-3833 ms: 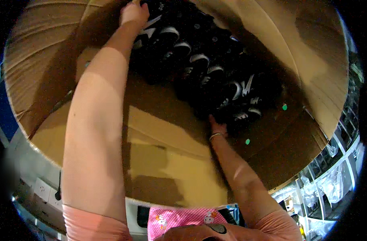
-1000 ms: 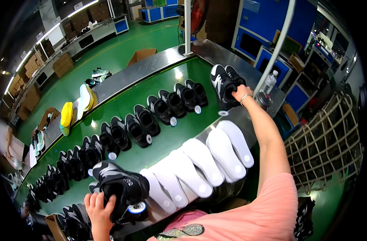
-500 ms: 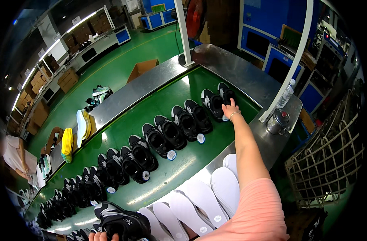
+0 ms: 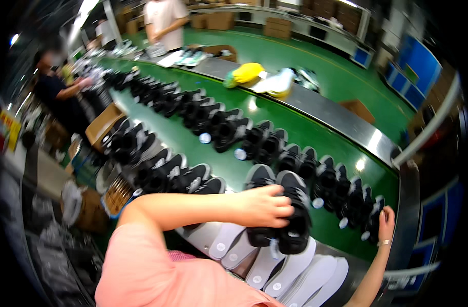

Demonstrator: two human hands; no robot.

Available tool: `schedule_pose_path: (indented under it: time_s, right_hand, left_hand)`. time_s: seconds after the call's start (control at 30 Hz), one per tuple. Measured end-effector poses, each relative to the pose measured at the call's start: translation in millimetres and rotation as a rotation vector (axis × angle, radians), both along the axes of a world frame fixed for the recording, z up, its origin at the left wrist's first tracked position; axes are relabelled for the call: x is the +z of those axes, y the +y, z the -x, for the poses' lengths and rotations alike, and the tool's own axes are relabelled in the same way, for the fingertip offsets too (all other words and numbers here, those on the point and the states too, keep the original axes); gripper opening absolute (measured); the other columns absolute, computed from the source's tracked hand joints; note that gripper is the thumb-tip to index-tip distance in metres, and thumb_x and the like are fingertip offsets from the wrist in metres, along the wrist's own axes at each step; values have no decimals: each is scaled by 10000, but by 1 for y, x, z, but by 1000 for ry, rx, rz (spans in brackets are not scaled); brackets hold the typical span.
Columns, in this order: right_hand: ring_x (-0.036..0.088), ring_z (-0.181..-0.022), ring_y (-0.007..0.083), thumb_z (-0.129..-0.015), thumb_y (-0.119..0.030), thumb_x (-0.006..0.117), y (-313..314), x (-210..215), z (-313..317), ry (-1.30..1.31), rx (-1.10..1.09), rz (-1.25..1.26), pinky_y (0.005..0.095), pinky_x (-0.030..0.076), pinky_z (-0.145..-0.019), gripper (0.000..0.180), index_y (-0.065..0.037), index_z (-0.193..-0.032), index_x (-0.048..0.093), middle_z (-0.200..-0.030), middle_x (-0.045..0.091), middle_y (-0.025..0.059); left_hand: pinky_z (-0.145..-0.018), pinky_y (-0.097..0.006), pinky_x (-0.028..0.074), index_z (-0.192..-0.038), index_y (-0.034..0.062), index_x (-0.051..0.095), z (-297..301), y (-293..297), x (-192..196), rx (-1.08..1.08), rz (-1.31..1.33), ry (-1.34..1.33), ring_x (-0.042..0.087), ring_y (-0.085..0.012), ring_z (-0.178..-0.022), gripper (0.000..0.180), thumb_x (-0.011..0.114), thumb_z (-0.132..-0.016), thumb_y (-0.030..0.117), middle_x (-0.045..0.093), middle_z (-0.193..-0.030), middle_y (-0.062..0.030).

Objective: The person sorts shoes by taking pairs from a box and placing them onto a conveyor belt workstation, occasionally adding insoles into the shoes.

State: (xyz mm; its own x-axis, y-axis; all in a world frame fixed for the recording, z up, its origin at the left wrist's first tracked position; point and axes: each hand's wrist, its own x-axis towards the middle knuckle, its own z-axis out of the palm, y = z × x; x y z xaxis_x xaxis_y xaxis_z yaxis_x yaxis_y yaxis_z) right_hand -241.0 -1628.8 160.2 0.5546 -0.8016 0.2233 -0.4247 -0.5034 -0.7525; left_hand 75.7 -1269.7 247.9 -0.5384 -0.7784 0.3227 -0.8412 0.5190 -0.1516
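Note:
A pair of black-and-grey sneakers [image 4: 296,225] is in my left hand [image 4: 270,207], held side by side above the near edge of the green table, with a tag hanging at the heels. My left fingers wrap across the shoes from the left. My right hand [image 4: 386,222] is at the right end of a long row of similar sneakers, its fingers curled at the end sneaker [image 4: 376,214]; motion blur softens the contact. Below the held pair, white insoles [image 4: 295,273] lie fanned along the near metal edge. More black sneakers [image 4: 165,171] stand in a nearer row at left.
The green table [image 4: 275,171] has a metal border [image 4: 341,128]. Yellow insoles [image 4: 247,72] and pale ones [image 4: 280,82] lie on its far side. An open cardboard box [image 4: 105,125] stands at left. Two people, one in white [image 4: 165,23] and one in dark clothing [image 4: 60,94], are farther off.
My view has swung left. A pair of sneakers is now raised in my left hand, which was at a sneaker by the lower edge. My right hand stays at the row's end.

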Motion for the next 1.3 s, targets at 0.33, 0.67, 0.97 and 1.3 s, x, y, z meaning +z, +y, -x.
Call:
schedule_pose_path:
  time_s: [0.33,0.67,0.97,1.3]
  right_hand:
    - [436,-913,309,-467,-243,730,262,123,-153,273,767,605,395,341,-800,534,-60,-912,500,-974,469,131]
    - [448,-919,296,-446,-264,749,318,155,-203,314,908,643,392,323,-816,525,-116,-893,517,-1016,449,141]
    - [491,-794,180,-555,-422,671,350,168,-224,617,931,701,379,274,-783,477,-176,-947,558,-796,534,30]
    - [560,-741,198,-589,-582,588,367,180,-254,863,1156,522,369,251,-773,544,-192,-968,571,-804,608,38]
  left_hand:
    - [-600,-308,379,-710,115,558,6,-15,-12,95,-24,165,483,-201,-746,98,509,-682,196,492,-768,-48]
    - [-595,-354,444,-616,68,587,-32,39,11,324,-174,407,535,-264,-726,89,570,-602,154,541,-739,-102]
    - [-580,-367,454,-601,63,611,-46,76,25,444,-194,339,551,-284,-660,84,581,-574,137,547,-695,-116]
    - [-568,-361,459,-591,63,616,-56,104,39,431,-223,288,562,-282,-645,127,612,-556,185,557,-694,-123]
